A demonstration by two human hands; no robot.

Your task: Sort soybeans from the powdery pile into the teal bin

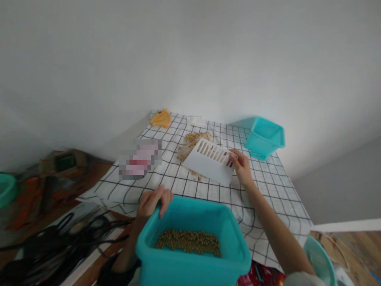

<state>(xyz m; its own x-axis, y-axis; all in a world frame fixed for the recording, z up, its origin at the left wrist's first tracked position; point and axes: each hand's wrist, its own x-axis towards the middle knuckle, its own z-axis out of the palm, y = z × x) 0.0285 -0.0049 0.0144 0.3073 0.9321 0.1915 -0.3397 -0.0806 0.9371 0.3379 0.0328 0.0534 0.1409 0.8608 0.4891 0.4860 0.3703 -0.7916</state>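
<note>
My left hand (152, 202) grips the far left rim of a teal plastic bin (238, 254) close to me, fingers curled over the edge. Greenish-brown beans (189, 241) cover its bottom. My right hand (241, 167) pinches the right corner of a white slotted plastic scoop (208, 162), which is tilted over a pile of tan beans (190, 143) on the checked cloth (268, 182).
A second teal bin (264, 137) stands at the cloth's far right corner. A folded orange cloth (161, 118) and a white cloth (196, 120) lie by the wall. A pixelated packet (139, 159) lies left. Black cables (59, 242) and clutter sit lower left.
</note>
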